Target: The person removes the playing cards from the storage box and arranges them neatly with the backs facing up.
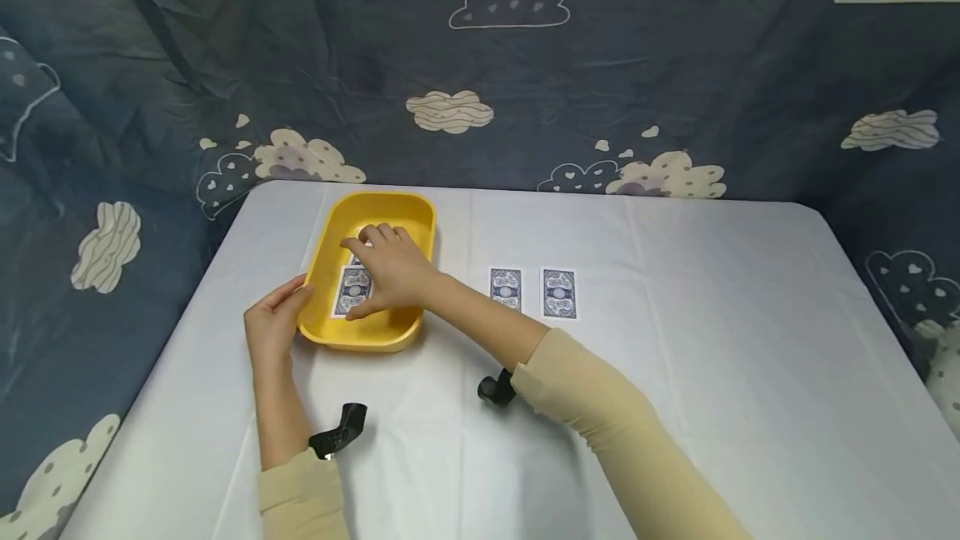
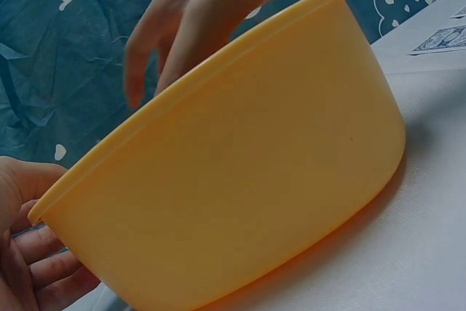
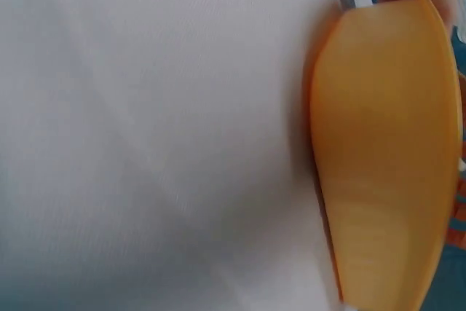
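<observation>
A yellow plastic basin [image 1: 408,327] stands at the left of the table. My left hand [image 1: 273,319] grips its left rim, the thumb at the edge and the fingers against the outer wall, as the left wrist view also shows. Inside the basin lies a blue-backed playing card [image 1: 351,290], with part of another card [image 1: 355,260] just beyond it. My right hand [image 1: 396,269] reaches into the basin over these cards, thumb and fingers spread apart. The thumb tip is close to the near end of the nearer card. In the left wrist view the basin wall [image 2: 233,151] hides those fingertips.
Two more blue-backed cards lie face down on the white table [image 1: 720,340] right of the basin: one card [image 1: 506,286] partly behind the right forearm, the other card [image 1: 559,294] beside it. A dark cloth with cloud prints [image 1: 637,65] hangs behind the table.
</observation>
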A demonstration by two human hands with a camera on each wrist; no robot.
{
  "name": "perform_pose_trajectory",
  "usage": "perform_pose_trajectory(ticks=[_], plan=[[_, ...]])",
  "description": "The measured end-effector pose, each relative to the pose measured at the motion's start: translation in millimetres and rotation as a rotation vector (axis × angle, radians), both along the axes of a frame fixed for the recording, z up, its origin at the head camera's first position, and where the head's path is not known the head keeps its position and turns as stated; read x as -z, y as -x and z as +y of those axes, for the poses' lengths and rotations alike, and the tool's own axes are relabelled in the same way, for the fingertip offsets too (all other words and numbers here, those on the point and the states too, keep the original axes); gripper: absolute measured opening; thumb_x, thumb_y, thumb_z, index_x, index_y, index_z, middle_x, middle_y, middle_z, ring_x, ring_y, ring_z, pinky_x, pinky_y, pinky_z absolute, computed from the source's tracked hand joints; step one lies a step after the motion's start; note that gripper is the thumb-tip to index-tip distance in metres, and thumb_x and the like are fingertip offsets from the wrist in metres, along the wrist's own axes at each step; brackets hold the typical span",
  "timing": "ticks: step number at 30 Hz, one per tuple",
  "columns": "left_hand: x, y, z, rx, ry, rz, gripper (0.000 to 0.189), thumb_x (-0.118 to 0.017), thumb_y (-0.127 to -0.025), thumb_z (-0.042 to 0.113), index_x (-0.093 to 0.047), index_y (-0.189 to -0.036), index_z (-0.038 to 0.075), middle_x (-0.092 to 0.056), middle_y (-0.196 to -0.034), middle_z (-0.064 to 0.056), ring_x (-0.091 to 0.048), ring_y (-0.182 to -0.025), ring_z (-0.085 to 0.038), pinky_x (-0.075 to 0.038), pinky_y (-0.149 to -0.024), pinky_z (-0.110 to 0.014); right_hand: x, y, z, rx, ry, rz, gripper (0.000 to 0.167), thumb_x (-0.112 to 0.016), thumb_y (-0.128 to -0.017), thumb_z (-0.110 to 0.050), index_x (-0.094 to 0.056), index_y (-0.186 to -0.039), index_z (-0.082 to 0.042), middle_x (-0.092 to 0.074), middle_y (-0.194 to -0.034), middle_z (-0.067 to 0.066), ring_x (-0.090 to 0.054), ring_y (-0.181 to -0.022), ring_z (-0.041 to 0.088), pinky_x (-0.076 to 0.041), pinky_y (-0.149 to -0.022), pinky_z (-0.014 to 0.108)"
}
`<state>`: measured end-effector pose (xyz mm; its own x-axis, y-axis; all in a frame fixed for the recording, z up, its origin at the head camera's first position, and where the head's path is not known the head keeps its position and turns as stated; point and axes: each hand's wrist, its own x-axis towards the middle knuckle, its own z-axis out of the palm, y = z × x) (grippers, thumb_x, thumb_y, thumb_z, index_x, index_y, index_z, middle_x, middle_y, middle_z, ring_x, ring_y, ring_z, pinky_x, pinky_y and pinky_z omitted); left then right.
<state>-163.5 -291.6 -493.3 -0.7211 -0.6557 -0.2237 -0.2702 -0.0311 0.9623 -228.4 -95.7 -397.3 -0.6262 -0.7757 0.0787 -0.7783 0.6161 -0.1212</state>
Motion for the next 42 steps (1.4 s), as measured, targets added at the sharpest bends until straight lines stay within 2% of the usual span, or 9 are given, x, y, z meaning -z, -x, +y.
perform_pose_trajectory(ticks=[6, 9, 14, 20, 24, 28, 32, 38, 42], plan=[[-2.8, -1.8, 0.6, -0.004, 0.0, 0.006, 0.04, -0.082, -0.067, 0.037, -0.073, -0.102, 0.019, -0.067, -0.1, 0.0, -0.06, -0.084, -0.01, -0.046, -0.061, -0.014, 14.4, 1.3, -19.0, 0.042, -0.055, -0.109, 0.108, -0.07, -0.054, -0.074, -0.025, -0.142, -0.033, -0.036, -0.132, 0.006, -0.036, -0.116, 0.023, -0.037, -0.093, 0.037], [-2.3, -1.9, 0.3, -0.005, 0.017, 0.016, 0.04, -0.081, -0.068, 0.037, -0.073, -0.102, 0.019, -0.068, -0.098, 0.001, -0.061, -0.081, -0.01, -0.047, -0.059, -0.015, 19.8, 3.0, -25.3, 0.082, -0.099, -0.155, 0.114, -0.073, -0.05, -0.073, -0.022, -0.143, -0.032, -0.036, -0.133, 0.007, -0.035, -0.118, 0.023, -0.036, -0.092, 0.036], [1.0, -0.5, 1.6, 0.01, 0.034, 0.022, 0.041, -0.081, -0.068, 0.039, -0.073, -0.103, 0.019, -0.068, -0.1, -0.001, -0.062, -0.082, -0.009, -0.047, -0.061, -0.014, 26.6, 5.6, -33.4, 0.12, -0.16, -0.204, 0.123, -0.078, -0.045, -0.07, -0.018, -0.144, -0.027, -0.037, -0.125, 0.005, -0.032, -0.117, 0.02, -0.033, -0.092, 0.033], [1.8, 0.2, 3.4, 0.006, 0.013, 0.01, 0.042, -0.08, -0.069, 0.039, -0.072, -0.104, 0.019, -0.068, -0.105, -0.003, -0.063, -0.086, -0.009, -0.049, -0.066, -0.013, 31.1, 7.6, -39.1, 0.187, -0.156, -0.262, 0.118, -0.079, -0.045, -0.068, -0.028, -0.141, -0.022, -0.038, -0.126, 0.003, -0.032, -0.116, 0.017, -0.029, -0.093, 0.029], [-0.8, -0.8, 4.0, 0.002, 0.008, 0.032, 0.041, -0.08, -0.069, 0.037, -0.072, -0.104, 0.018, -0.068, -0.102, -0.001, -0.063, -0.085, -0.009, -0.049, -0.064, -0.013, 31.3, 6.9, -42.2, 0.204, -0.151, -0.29, 0.109, -0.079, -0.048, -0.066, -0.037, -0.136, -0.018, -0.04, -0.123, 0.001, -0.033, -0.108, 0.016, -0.029, -0.087, 0.026], [-2.2, 0.0, 4.2, -0.003, 0.003, 0.049, 0.041, -0.081, -0.069, 0.036, -0.072, -0.103, 0.017, -0.069, -0.097, 0.0, -0.064, -0.082, -0.009, -0.049, -0.062, -0.014, 30.4, 5.5, -43.2, 0.209, -0.154, -0.291, 0.097, -0.079, -0.05, -0.065, -0.044, -0.127, -0.017, -0.041, -0.114, -0.001, -0.034, -0.101, 0.015, -0.029, -0.082, 0.025], [-2.2, 0.8, 4.1, -0.01, -0.009, 0.062, 0.039, -0.082, -0.068, 0.034, -0.073, -0.102, 0.017, -0.069, -0.093, 0.001, -0.064, -0.08, -0.009, -0.049, -0.061, -0.015, 29.9, 3.8, -43.3, 0.207, -0.109, -0.286, 0.09, -0.081, -0.051, -0.061, -0.046, -0.122, -0.017, -0.042, -0.109, -0.001, -0.034, -0.1, 0.015, -0.029, -0.081, 0.025], [-1.5, 0.4, 3.4, -0.015, -0.066, 0.083, 0.036, -0.083, -0.068, 0.029, -0.074, -0.1, 0.016, -0.069, -0.089, 0.001, -0.064, -0.078, -0.01, -0.049, -0.059, -0.015, 27.7, 2.0, -39.6, 0.19, 0.012, -0.206, 0.094, -0.085, -0.052, -0.051, -0.039, -0.128, -0.02, -0.043, -0.115, -0.001, -0.035, -0.108, 0.015, -0.028, -0.088, 0.027], [-2.6, -0.1, 3.7, -0.015, -0.058, 0.068, 0.038, -0.083, -0.067, 0.032, -0.074, -0.101, 0.017, -0.068, -0.091, 0.002, -0.062, -0.08, -0.011, -0.048, -0.059, -0.014, 20.2, 2.3, -29.0, 0.204, 0.093, -0.147, 0.097, -0.083, -0.054, -0.051, -0.036, -0.132, -0.018, -0.044, -0.122, 0.0, -0.035, -0.113, 0.017, -0.028, -0.091, 0.03]])
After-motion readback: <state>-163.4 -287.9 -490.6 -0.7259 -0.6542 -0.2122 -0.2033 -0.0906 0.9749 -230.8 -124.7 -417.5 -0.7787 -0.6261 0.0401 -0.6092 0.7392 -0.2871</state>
